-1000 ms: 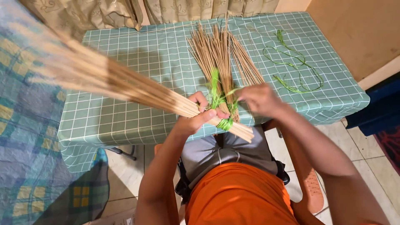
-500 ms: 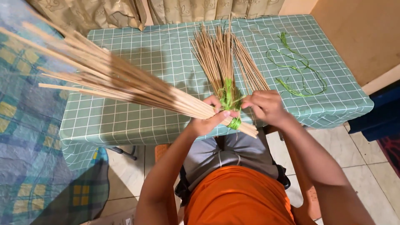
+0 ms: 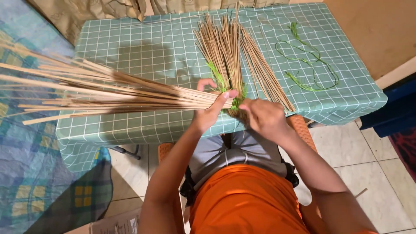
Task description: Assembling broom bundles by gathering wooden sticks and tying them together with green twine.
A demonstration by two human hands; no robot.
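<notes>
A long bundle of thin tan sticks (image 3: 108, 93) fans out to the left above the table. My left hand (image 3: 211, 108) grips its gathered end near the table's front edge. My right hand (image 3: 264, 118) closes on that same end from the right, its fingers on a green plastic string (image 3: 236, 100) wound around the sticks. More loose tan sticks (image 3: 234, 52) lie spread on the table just behind my hands, with a green strand (image 3: 215, 73) across them.
The table wears a green checked cloth (image 3: 143, 47). A loose length of green string (image 3: 310, 65) curls at its right side. Curtains hang behind. A patterned blue rug (image 3: 30, 173) lies on the left, and tiled floor (image 3: 359, 147) shows on the right.
The held bundle has swung lower and flatter, now pointing nearly straight left. My hands have shifted slightly toward the table, working the green string at the bundle's end.
</notes>
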